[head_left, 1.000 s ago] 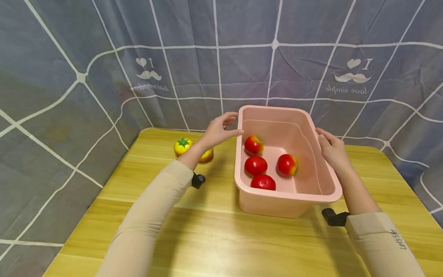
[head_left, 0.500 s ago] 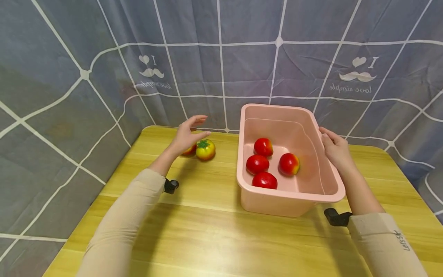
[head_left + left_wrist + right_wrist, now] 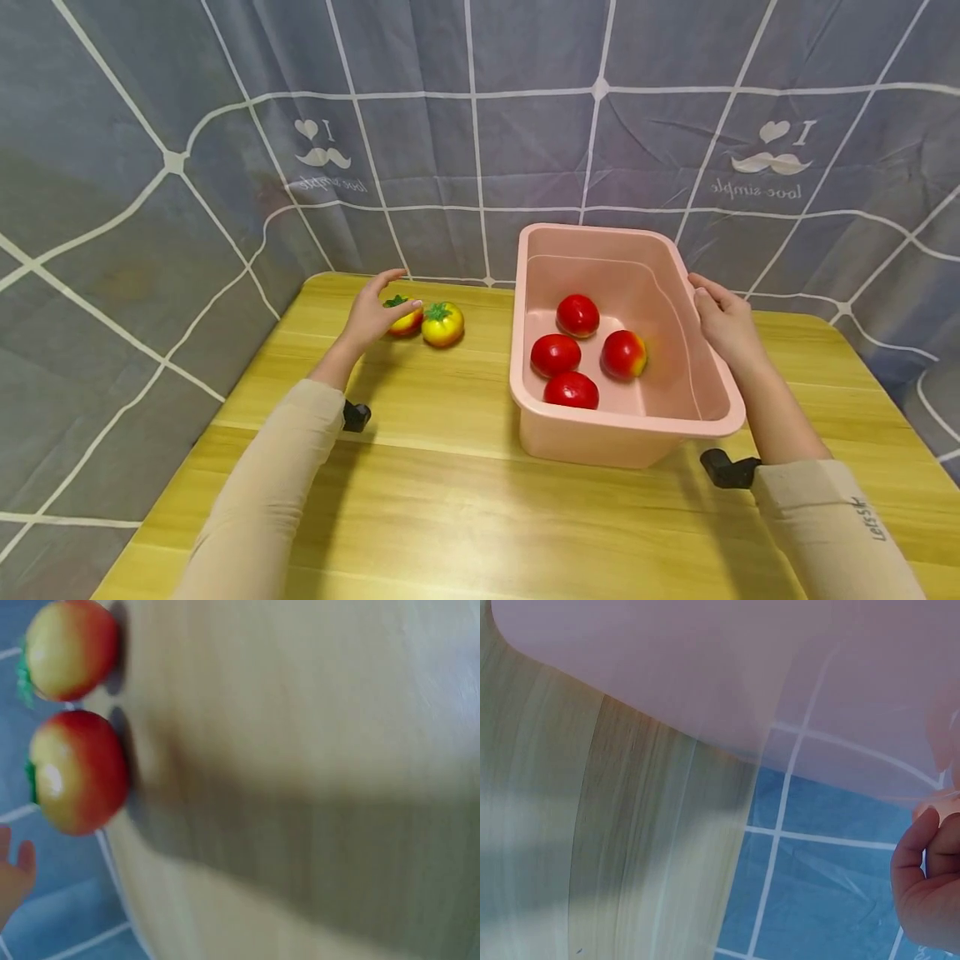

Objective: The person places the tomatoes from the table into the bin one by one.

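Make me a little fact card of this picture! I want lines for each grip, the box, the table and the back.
Left grip: holds nothing; beside the leafy fruits
Right grip: holds the right rim of the pink box
Inside box: four mostly red fruits
On table: two yellow-and-red fruits, green tops
Behind: grey-blue curtain, white lines

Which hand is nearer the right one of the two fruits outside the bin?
Left. The left hand is just left of that fruit, by its neighbour; the right hand is across the bin, gripping its right rim.
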### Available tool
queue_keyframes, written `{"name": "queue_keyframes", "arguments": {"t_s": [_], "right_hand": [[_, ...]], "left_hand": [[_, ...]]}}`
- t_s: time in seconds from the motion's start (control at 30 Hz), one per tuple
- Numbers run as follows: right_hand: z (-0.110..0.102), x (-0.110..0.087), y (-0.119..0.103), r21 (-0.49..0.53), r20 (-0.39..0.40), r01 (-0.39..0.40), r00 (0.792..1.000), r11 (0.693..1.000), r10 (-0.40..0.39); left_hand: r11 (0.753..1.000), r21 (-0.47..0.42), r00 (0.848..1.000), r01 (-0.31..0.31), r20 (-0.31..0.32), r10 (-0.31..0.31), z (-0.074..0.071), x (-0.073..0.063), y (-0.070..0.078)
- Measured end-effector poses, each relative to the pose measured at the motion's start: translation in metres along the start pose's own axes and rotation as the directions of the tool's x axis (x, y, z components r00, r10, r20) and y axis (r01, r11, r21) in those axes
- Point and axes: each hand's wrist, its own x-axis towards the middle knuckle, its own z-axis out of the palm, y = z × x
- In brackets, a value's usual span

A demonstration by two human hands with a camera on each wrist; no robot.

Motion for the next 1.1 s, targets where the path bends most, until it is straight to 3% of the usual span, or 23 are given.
{"name": "queue_keyframes", "arguments": {"t_s": [0.2,0.5,0.73,1.1], "right_hand": [[0.002,0.001,0.001,0.001,-0.002,0.006,1.0,1.0,-0.006],[0.001,0.0,0.003,0.022,-0.011,0.008,1.0,1.0,-0.008],[0.001,0.0,0.005,0.041,-0.017,0.013,1.0,0.999,-0.012],[0.002,0.0,0.002,0.014,-0.01,0.001,1.0,1.0,-0.001]], "left_hand": [[0.996,0.042,0.996,0.083,-0.017,-0.082,0.003,-0.001,-0.018],[0.996,0.054,0.996,0.078,-0.055,-0.075,0.015,0.004,-0.04],[0.99,0.083,0.993,0.115,-0.043,-0.111,0.019,0.005,-0.042],[0.985,0.04,0.984,0.166,-0.064,-0.163,0.017,0.002,-0.041]]}}
